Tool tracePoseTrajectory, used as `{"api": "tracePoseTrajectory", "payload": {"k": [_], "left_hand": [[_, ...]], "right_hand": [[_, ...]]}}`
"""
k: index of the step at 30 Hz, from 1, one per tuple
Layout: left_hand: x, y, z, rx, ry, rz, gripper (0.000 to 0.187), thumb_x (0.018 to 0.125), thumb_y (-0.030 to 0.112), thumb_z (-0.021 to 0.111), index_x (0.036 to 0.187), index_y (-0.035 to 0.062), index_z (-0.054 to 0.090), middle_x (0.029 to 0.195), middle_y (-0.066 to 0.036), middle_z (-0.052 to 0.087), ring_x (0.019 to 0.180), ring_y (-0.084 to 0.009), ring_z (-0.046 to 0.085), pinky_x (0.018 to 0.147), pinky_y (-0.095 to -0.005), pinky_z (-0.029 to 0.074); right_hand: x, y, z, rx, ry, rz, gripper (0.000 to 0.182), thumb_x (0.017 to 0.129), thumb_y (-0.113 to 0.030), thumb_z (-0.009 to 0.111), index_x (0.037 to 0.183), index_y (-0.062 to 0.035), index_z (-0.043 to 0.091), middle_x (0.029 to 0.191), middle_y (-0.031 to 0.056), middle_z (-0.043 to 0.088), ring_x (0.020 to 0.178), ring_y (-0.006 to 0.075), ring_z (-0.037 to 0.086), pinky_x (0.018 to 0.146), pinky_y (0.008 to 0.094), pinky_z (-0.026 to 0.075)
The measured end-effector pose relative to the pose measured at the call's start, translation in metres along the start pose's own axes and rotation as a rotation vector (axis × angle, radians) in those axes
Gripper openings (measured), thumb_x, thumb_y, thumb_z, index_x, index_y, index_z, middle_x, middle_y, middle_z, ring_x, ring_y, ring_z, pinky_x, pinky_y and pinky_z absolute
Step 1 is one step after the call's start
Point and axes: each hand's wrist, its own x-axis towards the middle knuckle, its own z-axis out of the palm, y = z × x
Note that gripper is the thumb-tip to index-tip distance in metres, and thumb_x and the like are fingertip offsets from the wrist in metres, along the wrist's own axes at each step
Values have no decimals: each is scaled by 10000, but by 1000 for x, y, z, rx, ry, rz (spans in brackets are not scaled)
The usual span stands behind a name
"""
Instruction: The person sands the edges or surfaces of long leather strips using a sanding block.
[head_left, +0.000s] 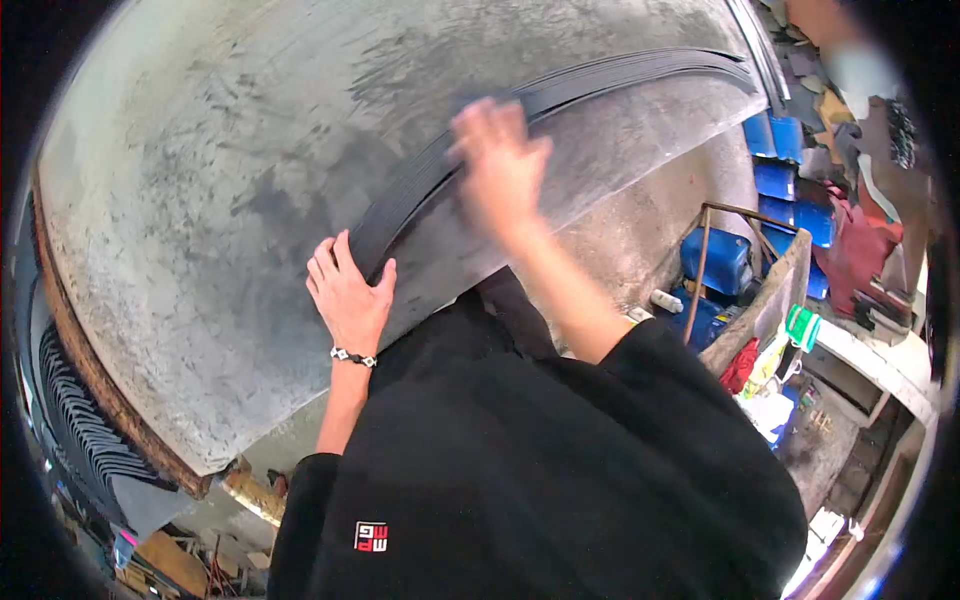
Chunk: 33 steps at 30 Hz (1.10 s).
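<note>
A long stack of thin dark strips (620, 76) lies along the front part of a grey, smudged table (200, 190), curved in this view. At the stack's near left end, my left hand (348, 300) rests on the table with its fingers and thumb apart around the end of the strips. My right hand (500, 165), smeared by motion, is over the middle of the stack with its thumb and fingers apart. Whether its palm touches the strips is hidden.
Blue containers (716, 261) stand on the floor at the right, beside a wooden frame (760, 300). Scraps of material (862, 255) lie at the far right. Many dark curved pieces (90, 420) are stacked beyond the table's left edge.
</note>
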Motion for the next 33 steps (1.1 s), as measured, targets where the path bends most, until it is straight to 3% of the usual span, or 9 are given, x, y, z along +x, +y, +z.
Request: {"api": "tracePoseTrajectory", "payload": {"k": [3, 8, 12, 16, 22, 25, 26, 28, 33], "left_hand": [[36, 30, 8, 8, -50, 93, 913, 789, 468, 914, 1538, 91, 554, 1435, -148, 574, 1304, -368, 552, 1073, -517, 477], [83, 77, 35, 14, -45, 178, 940, 806, 547, 886, 1557, 94, 547, 1435, -149, 581, 1316, -367, 549, 1094, -520, 471], [124, 137, 66, -26, -43, 231, 988, 788, 578, 892, 1574, 98, 535, 1441, -155, 577, 1338, -365, 538, 1121, -529, 441], [164, 199, 95, -36, -22, 303, 836, 845, 457, 879, 1550, 125, 577, 1429, -126, 586, 1333, -343, 543, 1117, -507, 441], [151, 217, 114, -42, 51, 278, 686, 872, 306, 878, 1494, 136, 644, 1370, -98, 625, 1314, -325, 561, 1124, -488, 426], [149, 218, 123, -23, 118, 270, 713, 864, 324, 885, 1508, 147, 635, 1379, -97, 630, 1317, -322, 570, 1132, -479, 420], [147, 218, 122, -18, 108, 272, 716, 867, 336, 879, 1511, 153, 625, 1386, -95, 624, 1319, -324, 566, 1137, -486, 420], [150, 218, 122, -7, 108, 279, 723, 874, 360, 867, 1518, 165, 604, 1399, -93, 612, 1324, -328, 557, 1148, -500, 419], [150, 213, 122, -7, 81, 275, 731, 859, 355, 880, 1512, 164, 614, 1394, -90, 615, 1328, -325, 561, 1142, -499, 423]], "right_hand": [[-53, -48, -2, 280, 23, -371, 495, 911, -198, 693, 1405, -223, 722, 1556, 32, 617, 1502, 326, 493, 1100, 677, 404], [57, 167, 17, 8, 81, 48, 513, 915, -111, 666, 1414, -228, 681, 1542, -1, 626, 1467, 270, 518, 1150, 725, 357], [100, 298, 52, -145, 118, 350, 442, 1147, -362, 512, 1548, -195, 600, 1675, 30, 539, 1575, 321, 443, 1234, 744, 268], [86, 264, 52, 194, 211, 232, 535, 1114, -290, 569, 1618, -129, 485, 1687, 147, 498, 1586, 365, 419, 1273, 658, 285], [28, 205, 22, 388, 37, -302, 488, 953, -204, 735, 1439, -188, 690, 1581, 43, 606, 1517, 345, 496, 1221, 616, 383], [79, 335, 36, 63, 230, 5, 411, 987, -136, 679, 1397, -169, 674, 1477, 81, 656, 1400, 346, 583, 1129, 565, 461], [104, 356, 8, 133, -15, 341, 366, 1003, -131, 650, 1368, -120, 661, 1411, 123, 671, 1353, 355, 607, 1116, 556, 463], [104, 351, 37, 6, 149, 299, 356, 992, -162, 654, 1338, -80, 658, 1369, 148, 674, 1344, 366, 605, 1105, 572, 459], [28, 167, 19, 385, -14, -194, 545, 943, -222, 692, 1465, -76, 632, 1521, 138, 624, 1491, 388, 508, 1254, 617, 341]]}}
